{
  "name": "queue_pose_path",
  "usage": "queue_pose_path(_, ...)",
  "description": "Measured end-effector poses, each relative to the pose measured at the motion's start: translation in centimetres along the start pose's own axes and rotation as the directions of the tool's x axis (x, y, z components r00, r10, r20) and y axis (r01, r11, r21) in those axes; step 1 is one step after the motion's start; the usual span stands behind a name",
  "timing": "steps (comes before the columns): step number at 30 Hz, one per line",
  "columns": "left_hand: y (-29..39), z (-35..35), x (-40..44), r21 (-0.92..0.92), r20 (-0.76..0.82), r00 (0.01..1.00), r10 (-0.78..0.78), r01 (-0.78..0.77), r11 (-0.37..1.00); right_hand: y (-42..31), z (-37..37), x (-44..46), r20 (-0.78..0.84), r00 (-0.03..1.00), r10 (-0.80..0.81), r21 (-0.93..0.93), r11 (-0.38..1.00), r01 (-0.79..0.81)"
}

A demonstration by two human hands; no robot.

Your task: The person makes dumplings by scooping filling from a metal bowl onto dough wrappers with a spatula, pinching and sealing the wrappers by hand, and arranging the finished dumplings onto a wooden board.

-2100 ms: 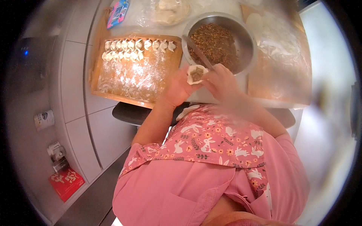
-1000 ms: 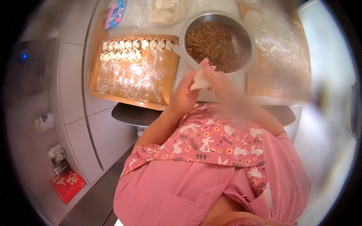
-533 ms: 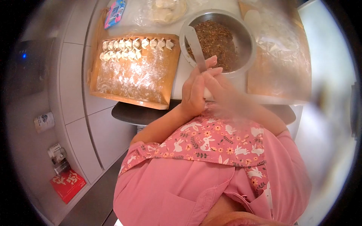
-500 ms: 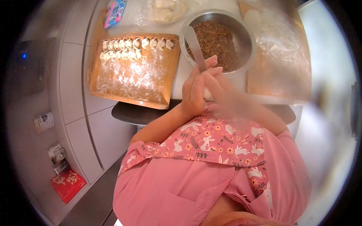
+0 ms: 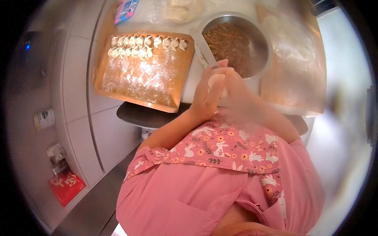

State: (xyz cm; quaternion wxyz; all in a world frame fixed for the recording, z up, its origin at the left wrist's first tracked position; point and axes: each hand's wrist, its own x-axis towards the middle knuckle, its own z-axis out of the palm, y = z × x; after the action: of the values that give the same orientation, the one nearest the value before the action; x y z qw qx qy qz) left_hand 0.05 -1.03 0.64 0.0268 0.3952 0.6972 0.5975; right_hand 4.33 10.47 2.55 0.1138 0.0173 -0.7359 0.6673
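Note:
My left hand and my right hand are pressed together below the metal bowl's near rim. Between them they hold a pale dumpling, mostly covered by fingers. A flat pale spatula sticks out from my right hand toward the bowl's left rim. Brown minced filling lies in the metal bowl. To the left, a floured wooden tray bears two rows of folded dumplings near its far edge.
A wooden board under clear plastic lies to the right. Behind the tray are a blue and pink packet and plastic-covered dough. A dark stool seat shows under the table's near edge. A red box stands at the lower left.
The filled open wrapper seen earlier is now folded and closed between my hands. My hands have come together, and the spatula has tilted. The whole view has shifted slightly.

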Motion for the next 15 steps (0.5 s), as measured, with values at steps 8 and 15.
queue_pose_path(8, -3.5, -3.8, -3.0, -0.244, -0.109, 0.821, -0.56, 0.524, 0.816, 3.2, -2.0, 1.0, 0.152, 0.967, 0.206, -0.525, 0.845, -0.097)
queue_pose_path(15, -19.7, -10.2, -5.4, -0.056, -0.679, 0.574, -0.458, 0.581, 0.812, 2.3, -4.0, -0.5, -0.033, 0.963, 0.267, -0.472, 0.845, -0.251)
